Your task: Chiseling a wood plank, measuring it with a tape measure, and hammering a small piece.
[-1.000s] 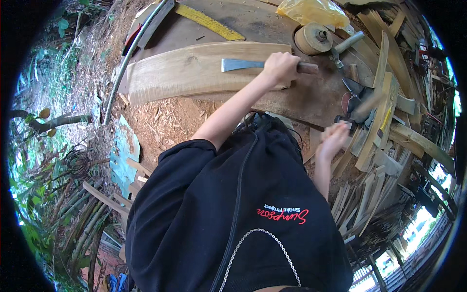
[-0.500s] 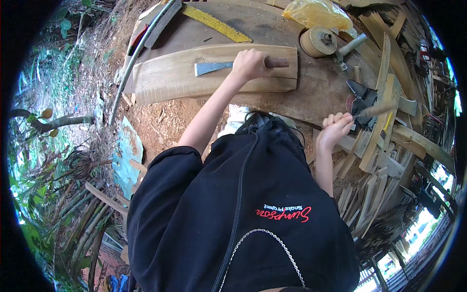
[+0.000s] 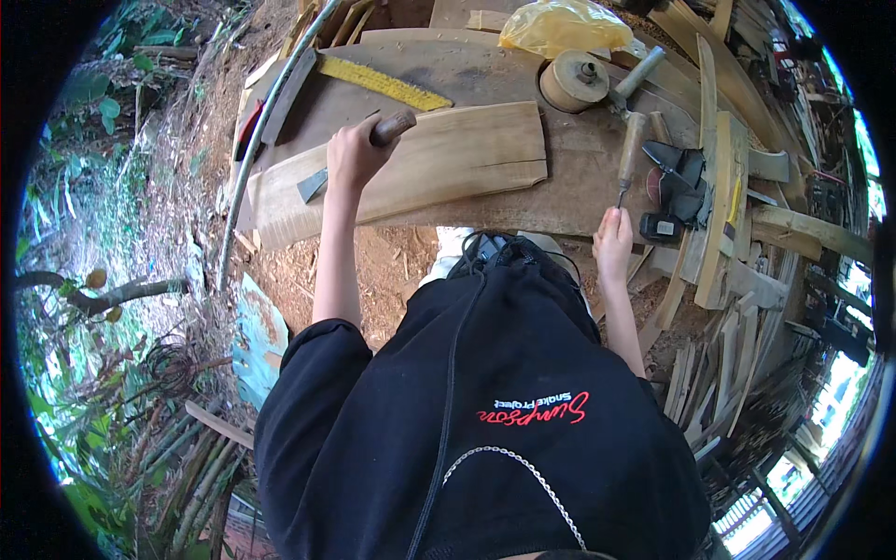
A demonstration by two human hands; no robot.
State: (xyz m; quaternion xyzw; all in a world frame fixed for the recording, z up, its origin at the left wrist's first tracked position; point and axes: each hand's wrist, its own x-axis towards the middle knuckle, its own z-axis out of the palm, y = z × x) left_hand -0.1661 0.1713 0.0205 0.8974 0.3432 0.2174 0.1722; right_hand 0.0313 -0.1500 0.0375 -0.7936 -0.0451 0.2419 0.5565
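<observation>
The left hand (image 3: 353, 157) is wrapped tight around the wooden handle of a broad chisel (image 3: 359, 154), fingers closed over the shaft so only the rounded butt of the handle shows past the knuckles. The chisel lies over the pale plank (image 3: 439, 163), toward its left half, with its flat steel blade pointing down-left to the plank's near left corner and the handle angled up-right — so the tool's long axis runs slantwise across the plank, roughly along the grain rather than square to it. The plank itself lies lengthwise on the dark workbench (image 3: 579, 177), its long edge running left to right in front of the person. The right hand (image 3: 612, 245) sits at the bench's near edge, to the right of the plank and clear of it, fingers curled at the tip of a slim second tool (image 3: 630, 154) with a wooden handle; whether they are pinching the metal tip or only resting against it cannot be told. That slim tool stands almost straight away from the person, handle far, point near. Of the two hands, the left is plainly the one on the plank; the right is well apart from it. Beyond the plank lie a yellow ruler (image 3: 383, 84), a round wooden block (image 3: 574, 80), a hammer (image 3: 637, 73) and a yellow plastic bag (image 3: 565, 26) — all on the bench's far side.
</observation>
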